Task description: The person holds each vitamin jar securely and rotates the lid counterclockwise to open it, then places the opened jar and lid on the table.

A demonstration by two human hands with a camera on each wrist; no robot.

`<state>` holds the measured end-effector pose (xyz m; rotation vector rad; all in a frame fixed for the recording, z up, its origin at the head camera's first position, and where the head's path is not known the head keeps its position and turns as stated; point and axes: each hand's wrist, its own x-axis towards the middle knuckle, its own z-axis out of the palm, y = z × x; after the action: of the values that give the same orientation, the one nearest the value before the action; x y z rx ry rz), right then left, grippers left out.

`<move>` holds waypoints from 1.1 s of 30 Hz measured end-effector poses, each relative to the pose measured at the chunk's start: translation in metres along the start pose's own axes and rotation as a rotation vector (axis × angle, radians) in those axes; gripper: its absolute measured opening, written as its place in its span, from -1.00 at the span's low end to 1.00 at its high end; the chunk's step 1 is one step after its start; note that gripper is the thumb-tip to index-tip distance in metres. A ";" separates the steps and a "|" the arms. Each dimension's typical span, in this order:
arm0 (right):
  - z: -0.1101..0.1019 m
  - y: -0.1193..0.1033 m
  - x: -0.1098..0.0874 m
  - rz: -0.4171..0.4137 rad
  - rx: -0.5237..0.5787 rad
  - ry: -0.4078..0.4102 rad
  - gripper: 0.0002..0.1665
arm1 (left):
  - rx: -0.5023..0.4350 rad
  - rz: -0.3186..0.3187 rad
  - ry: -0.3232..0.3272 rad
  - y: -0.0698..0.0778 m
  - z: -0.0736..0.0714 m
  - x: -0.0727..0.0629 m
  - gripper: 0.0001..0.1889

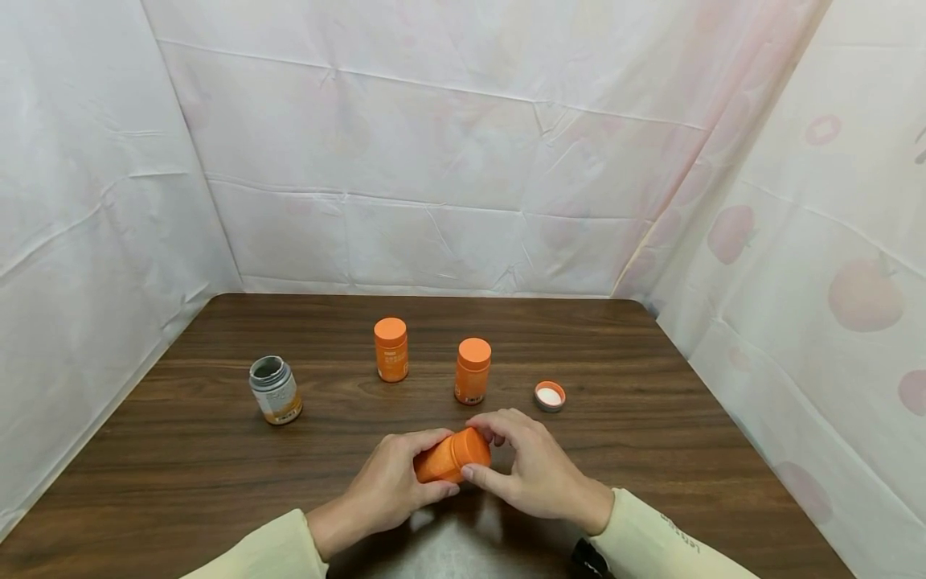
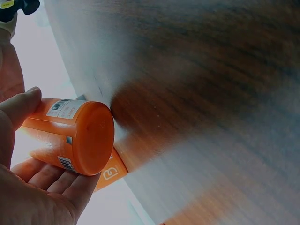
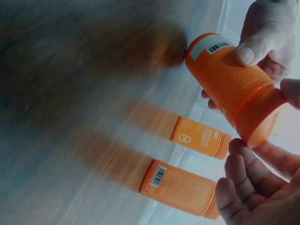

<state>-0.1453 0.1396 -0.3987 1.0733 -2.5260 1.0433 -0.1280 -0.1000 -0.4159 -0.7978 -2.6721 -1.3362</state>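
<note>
An orange bottle lies tilted between my two hands, low over the near part of the table. My left hand grips its body, thumb on one side and fingers on the other. In the left wrist view the bottle's base faces the camera, near barcode labels. At the other end my right hand pinches the orange cap between thumb and fingertips. The right wrist view shows this cap seated on the bottle.
Beyond my hands stand two upright capped orange bottles. A grey-and-white jar without a lid stands at left. One lid lies inside-up to the right. White cloth hangs around the dark wooden table.
</note>
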 end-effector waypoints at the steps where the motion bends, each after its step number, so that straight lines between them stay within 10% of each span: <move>1: 0.000 0.000 0.000 -0.007 0.003 -0.001 -0.48 | 0.000 0.000 0.001 0.000 0.000 0.000 -0.48; 33: -0.007 0.004 0.001 -0.240 0.036 -0.044 -0.15 | 0.007 -0.004 -0.001 0.000 0.000 -0.001 -0.41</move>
<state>-0.1494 0.1459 -0.3949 1.3827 -2.3441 1.0115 -0.1266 -0.1003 -0.4164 -0.7925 -2.6789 -1.3267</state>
